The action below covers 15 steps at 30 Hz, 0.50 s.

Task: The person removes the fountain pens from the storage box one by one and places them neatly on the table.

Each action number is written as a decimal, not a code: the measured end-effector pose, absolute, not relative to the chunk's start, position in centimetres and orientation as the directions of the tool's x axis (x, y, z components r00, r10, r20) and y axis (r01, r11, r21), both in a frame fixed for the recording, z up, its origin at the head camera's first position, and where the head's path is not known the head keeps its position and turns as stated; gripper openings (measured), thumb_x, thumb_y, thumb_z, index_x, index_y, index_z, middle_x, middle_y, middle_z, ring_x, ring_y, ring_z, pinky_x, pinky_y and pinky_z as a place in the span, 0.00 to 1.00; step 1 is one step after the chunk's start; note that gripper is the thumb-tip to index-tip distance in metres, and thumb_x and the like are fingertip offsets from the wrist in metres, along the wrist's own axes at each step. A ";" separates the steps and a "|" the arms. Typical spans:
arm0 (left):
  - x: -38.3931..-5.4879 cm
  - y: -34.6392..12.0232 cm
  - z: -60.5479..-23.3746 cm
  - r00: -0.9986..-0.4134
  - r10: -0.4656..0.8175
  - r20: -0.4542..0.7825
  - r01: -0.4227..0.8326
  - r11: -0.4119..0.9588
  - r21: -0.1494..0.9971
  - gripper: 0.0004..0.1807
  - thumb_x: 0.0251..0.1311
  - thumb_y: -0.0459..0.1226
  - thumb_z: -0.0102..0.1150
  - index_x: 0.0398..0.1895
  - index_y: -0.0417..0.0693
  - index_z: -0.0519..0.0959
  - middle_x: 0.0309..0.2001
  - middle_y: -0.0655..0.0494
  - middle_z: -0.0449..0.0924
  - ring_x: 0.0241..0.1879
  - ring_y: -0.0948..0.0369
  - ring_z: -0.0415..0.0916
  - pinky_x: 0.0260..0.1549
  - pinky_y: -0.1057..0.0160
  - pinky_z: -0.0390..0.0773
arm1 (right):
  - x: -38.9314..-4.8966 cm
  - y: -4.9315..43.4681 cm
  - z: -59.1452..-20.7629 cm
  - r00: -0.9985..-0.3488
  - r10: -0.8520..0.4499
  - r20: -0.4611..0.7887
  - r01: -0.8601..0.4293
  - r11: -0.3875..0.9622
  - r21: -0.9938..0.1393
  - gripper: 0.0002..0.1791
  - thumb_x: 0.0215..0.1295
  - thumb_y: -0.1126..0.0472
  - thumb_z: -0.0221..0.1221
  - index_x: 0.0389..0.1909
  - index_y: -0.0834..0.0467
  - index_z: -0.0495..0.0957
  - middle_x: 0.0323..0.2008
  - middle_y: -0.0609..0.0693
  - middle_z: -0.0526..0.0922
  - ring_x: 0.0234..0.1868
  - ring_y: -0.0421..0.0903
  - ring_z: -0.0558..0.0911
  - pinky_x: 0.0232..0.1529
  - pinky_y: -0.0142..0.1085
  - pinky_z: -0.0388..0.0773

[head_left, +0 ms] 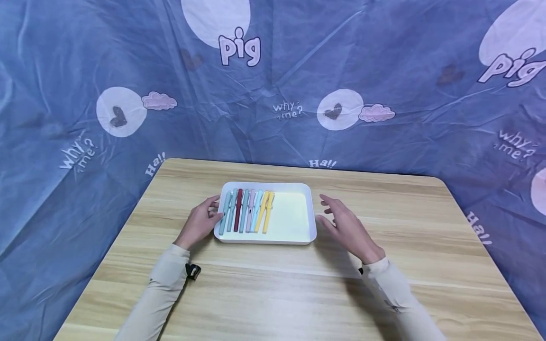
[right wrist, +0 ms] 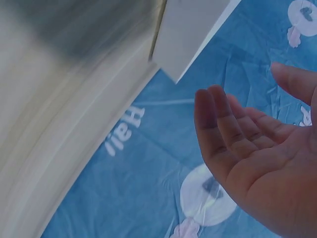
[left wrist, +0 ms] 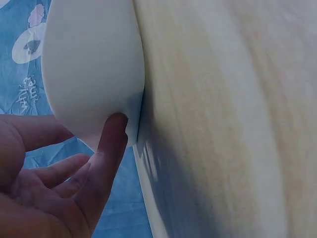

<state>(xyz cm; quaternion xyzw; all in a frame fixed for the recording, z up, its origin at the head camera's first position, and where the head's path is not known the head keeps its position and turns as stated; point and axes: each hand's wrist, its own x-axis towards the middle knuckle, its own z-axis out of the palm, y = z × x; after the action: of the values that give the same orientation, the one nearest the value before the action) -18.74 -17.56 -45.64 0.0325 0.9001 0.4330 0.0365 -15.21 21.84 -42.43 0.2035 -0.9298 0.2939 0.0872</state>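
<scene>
A white rectangular tray (head_left: 292, 215) lies on the table in the head view. Side by side in its left half are several capped pens with clips: teal ones, a dark red pen (head_left: 238, 210), a lilac one, a light blue one and two yellow pens (head_left: 268, 213). My left hand (head_left: 199, 225) holds the tray's left wall, thumb over the rim and a fingertip against the outer side (left wrist: 94, 54). Beyond the right wall hovers my right hand (head_left: 347, 229), fingers loosely bent and holding nothing; the right wrist view shows a gap between its fingers (right wrist: 213, 114) and the tray.
The wood-grain table (head_left: 273, 284) ends at a rounded back edge. Behind it hangs a blue printed cloth (head_left: 273, 80), which also falls along both sides. A dark band (head_left: 193, 271) is worn at the left wrist.
</scene>
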 end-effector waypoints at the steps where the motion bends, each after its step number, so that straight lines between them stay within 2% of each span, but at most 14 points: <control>1: -18.8 -17.6 -45.6 -0.995 0.090 -0.037 0.028 0.627 0.779 0.32 0.71 0.29 0.59 0.76 0.32 0.63 0.62 0.33 0.77 0.52 0.45 0.83 0.55 0.46 0.82 | -15.3 21.5 -42.5 -0.901 -0.333 0.278 -0.433 0.737 -0.520 0.32 0.74 0.63 0.63 0.73 0.68 0.65 0.59 0.65 0.79 0.53 0.60 0.84 0.50 0.55 0.84; 9: -18.8 -17.7 -45.5 -0.993 0.108 -0.041 0.038 0.636 0.771 0.30 0.71 0.28 0.58 0.74 0.29 0.65 0.62 0.31 0.76 0.54 0.43 0.82 0.56 0.46 0.81 | -16.6 18.0 -42.6 -0.917 -0.345 0.200 -0.392 0.687 -0.612 0.27 0.74 0.63 0.63 0.69 0.71 0.70 0.50 0.64 0.85 0.43 0.56 0.88 0.46 0.50 0.86; 15: -18.7 -17.8 -45.6 -0.991 0.124 -0.047 0.045 0.643 0.765 0.30 0.72 0.28 0.58 0.75 0.30 0.65 0.63 0.31 0.75 0.54 0.44 0.82 0.56 0.46 0.81 | -17.6 14.7 -42.1 -0.952 -0.304 0.037 -0.254 0.715 -0.652 0.23 0.74 0.60 0.63 0.63 0.70 0.76 0.42 0.59 0.88 0.36 0.49 0.88 0.41 0.42 0.86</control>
<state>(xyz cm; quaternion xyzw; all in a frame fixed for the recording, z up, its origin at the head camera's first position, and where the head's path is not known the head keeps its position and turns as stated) -18.69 -17.77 -45.60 0.0467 0.9050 0.4202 0.0475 -17.62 14.75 -42.10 0.1505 -0.9253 0.3462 -0.0361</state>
